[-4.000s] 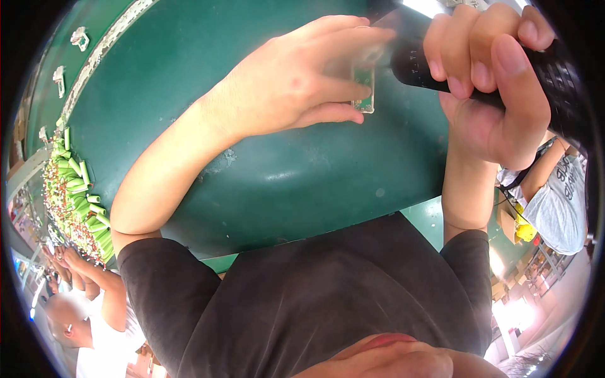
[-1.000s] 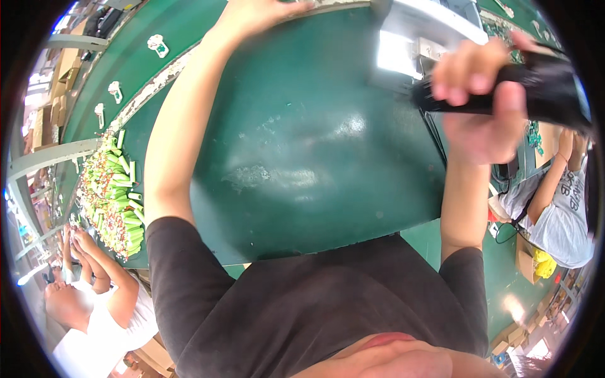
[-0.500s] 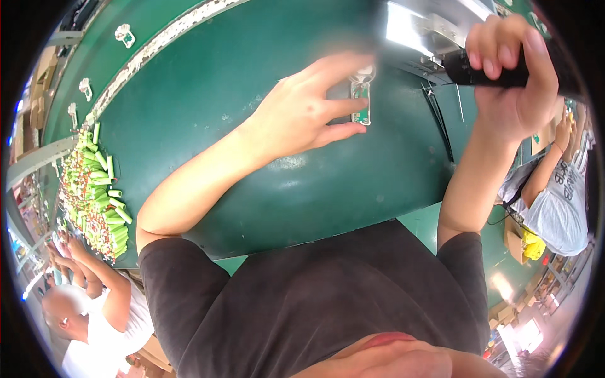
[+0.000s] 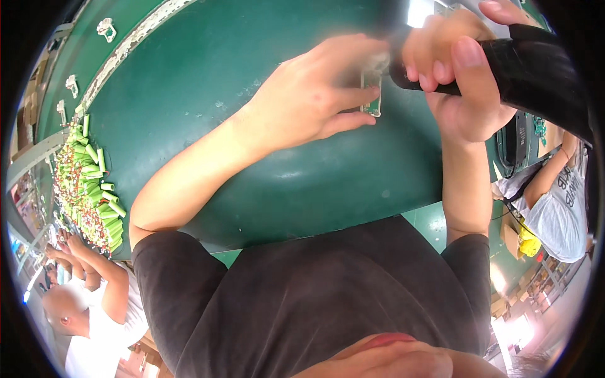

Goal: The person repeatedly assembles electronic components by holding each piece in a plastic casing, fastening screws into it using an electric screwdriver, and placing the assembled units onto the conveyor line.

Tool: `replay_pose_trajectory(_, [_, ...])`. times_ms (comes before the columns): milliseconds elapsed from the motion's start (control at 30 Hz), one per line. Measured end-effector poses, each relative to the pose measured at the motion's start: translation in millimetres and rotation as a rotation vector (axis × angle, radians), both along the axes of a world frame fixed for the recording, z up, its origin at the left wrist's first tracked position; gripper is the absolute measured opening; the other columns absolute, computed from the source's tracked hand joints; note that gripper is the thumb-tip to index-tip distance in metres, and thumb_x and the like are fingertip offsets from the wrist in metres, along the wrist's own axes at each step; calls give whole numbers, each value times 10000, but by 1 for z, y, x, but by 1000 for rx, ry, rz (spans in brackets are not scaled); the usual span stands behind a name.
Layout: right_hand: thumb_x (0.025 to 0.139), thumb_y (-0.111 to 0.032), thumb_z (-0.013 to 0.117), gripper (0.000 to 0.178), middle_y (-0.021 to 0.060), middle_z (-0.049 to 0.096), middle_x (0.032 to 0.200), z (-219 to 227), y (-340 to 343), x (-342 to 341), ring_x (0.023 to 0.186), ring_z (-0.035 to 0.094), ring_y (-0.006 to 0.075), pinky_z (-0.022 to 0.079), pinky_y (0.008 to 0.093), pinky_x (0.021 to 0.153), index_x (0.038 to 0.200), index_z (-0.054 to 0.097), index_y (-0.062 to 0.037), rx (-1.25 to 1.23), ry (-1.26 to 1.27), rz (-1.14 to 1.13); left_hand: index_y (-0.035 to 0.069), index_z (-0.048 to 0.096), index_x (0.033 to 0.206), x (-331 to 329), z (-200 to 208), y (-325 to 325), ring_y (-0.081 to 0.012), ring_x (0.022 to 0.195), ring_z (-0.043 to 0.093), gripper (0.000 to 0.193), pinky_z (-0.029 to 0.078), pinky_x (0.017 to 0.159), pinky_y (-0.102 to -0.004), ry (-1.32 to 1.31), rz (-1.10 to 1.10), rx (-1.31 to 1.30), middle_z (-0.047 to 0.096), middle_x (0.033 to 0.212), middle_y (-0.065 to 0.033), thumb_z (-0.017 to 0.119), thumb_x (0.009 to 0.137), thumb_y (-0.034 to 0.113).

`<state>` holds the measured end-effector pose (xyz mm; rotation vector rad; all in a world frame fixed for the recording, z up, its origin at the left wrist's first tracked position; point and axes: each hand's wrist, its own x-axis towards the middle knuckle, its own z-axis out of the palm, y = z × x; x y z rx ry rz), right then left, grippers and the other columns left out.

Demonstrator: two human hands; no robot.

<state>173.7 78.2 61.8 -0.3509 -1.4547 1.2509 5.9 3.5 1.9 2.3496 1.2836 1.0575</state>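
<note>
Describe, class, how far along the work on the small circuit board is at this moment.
Done: the small green circuit board lies on the green table, pinned by the left hand. In hand: the right hand grips a black power tool, its tip at the board's top end. Left: a heap of green cylinders waits at the table's far left.

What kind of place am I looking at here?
Probably a small electronics assembly workshop. The left hand steadies a small green circuit board on a green worktable, the right hand grips a black power tool, and green cylindrical cells lie heaped nearby.
</note>
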Motion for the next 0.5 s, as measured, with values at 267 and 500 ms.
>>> replay_pose_trajectory(267, [993,-135,651,463,32,517,650,-2,-9,-3,476,467,105,446,240,497,1324,342,-43,-87,12,31,89,771,942,-1,-3,-2,-334,1318,564,267,549,1001,-418,-28,-16,2,567,1444,-120,849,759,266])
replay_pose_trajectory(500, [978,-96,653,436,37,531,669,10,-34,-17,504,496,100,448,229,507,1297,360,-43,-266,-95,-143,70,743,889,1,-6,-5,-369,1324,547,213,524,1033,-440,-139,-29,-92,581,1424,-141,856,758,194])
